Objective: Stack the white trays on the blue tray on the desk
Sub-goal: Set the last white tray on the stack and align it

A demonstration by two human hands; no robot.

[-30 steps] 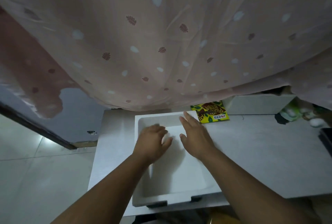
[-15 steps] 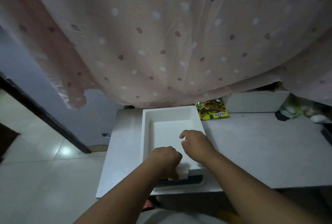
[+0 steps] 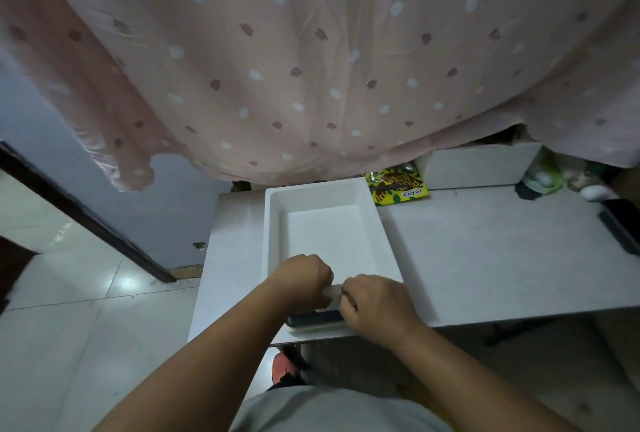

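Setting white tray point(image 3: 322, 223) down on blue tray point(image 3: 313, 319) at table point(image 3: 485, 258) front, left hand point(image 3: 304, 279) and right hand point(image 3: 377, 303) both curled on its near rim; next, probably letting go gently.

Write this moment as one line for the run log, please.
left hand + right hand: gripping white tray near edge | tray: over blue tray | desk

I see both my forearms reaching forward from the bottom of the view, bare to the elbow and converging toward each other. My left hand point(image 3: 300, 279) is curled into a loose fist, knuckles up. My right hand point(image 3: 375, 303) sits just beside it, fingers bent downward, thumb side toward the left.
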